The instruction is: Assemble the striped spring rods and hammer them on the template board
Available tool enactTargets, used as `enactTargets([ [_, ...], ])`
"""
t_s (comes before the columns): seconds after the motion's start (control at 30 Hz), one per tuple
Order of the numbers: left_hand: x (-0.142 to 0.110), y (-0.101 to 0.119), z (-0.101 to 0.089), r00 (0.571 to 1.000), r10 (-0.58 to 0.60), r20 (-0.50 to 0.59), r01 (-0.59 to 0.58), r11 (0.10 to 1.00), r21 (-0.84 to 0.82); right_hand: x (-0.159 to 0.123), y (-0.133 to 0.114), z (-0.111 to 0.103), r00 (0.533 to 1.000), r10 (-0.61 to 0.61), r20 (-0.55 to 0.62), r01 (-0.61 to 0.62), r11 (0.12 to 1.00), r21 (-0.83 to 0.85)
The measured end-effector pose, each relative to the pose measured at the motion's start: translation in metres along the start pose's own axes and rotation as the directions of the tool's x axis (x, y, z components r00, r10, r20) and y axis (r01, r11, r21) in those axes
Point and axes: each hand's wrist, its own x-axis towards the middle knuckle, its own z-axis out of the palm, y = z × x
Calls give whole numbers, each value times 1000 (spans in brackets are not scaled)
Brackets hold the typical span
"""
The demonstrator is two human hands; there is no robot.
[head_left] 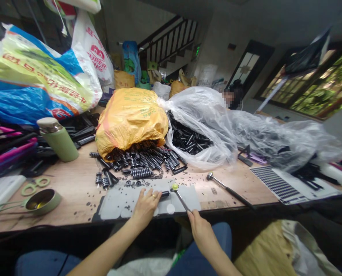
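Left hand (145, 207): fingers (149, 193) narrowed over a black tube (165, 194), which pokes out to their right above a pale mat (110, 209); rest of tube hidden under the hand. Ring on one finger.

Right hand (198, 225): fingers (191, 214) wrapped round the handle of a hammer (182, 200). Its yellowish head lies ahead of these fingers, just beside the tube's free end.

Between the two hands' fingers, on the mat: a whitish disc (171, 209). Small black bits strewn over mat and counter (75, 195), ahead of the left fingers and to their left.

Beyond the left fingers: heap of ribbed black pieces (147, 161) at the mouth of a yellow sack (133, 119). Clear plastic bag (202, 111) of plain black tubes (188, 140) farther off, ahead of the right fingers.

Right of the right fingers: second hammer (228, 188), lying loose; printed sheet (277, 186) beyond it.

Well left of the left fingers: handled pan (44, 201), green flask (60, 142) behind it.
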Motion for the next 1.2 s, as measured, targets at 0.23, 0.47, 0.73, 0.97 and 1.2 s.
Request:
enactTargets([
  [0.23, -4, 26, 17, 997, 35, 64, -35, 999, 13, -3, -52, -9, 982, -188, -2, 184, 957, 225],
  [0.47, 3, 21, 16, 995, 10, 97, -1, 995, -96, 3, -52, 6, 982, -171, 76, 160, 978, 131],
  [0.73, 17, 19, 15, 990, -55, 128, 74, 985, -153, 23, -74, -27, 973, -211, -96, 228, 944, 238],
  [0.97, 27, 11, 14, 985, -57, 162, 84, 983, -164, 30, -71, 7, 962, -182, 202, 207, 972, -109],
  [1.2, 48, 1, -14, 977, -54, 205, 81, 989, -122, 43, -17, -19, 997, 34, 73, -18, 979, -203],
])
